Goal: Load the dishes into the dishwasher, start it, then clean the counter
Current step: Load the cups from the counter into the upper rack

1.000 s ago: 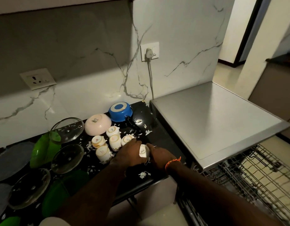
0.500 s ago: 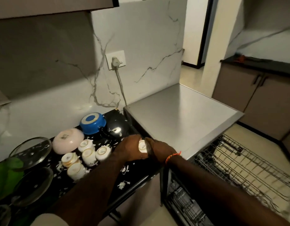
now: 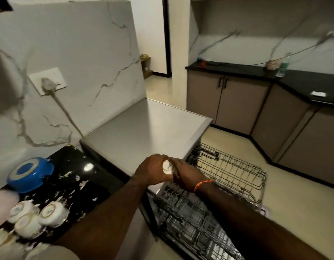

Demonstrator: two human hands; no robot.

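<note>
Home kitchen: dishwasher (image 3: 147,132), counter (image 3: 72,177), cabinets (image 3: 228,98).

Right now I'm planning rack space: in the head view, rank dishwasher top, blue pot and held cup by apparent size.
1. Dishwasher top, by far the largest.
2. Blue pot.
3. Held cup, smallest, though both hands cover much of it, so its full size is unsure.
</note>
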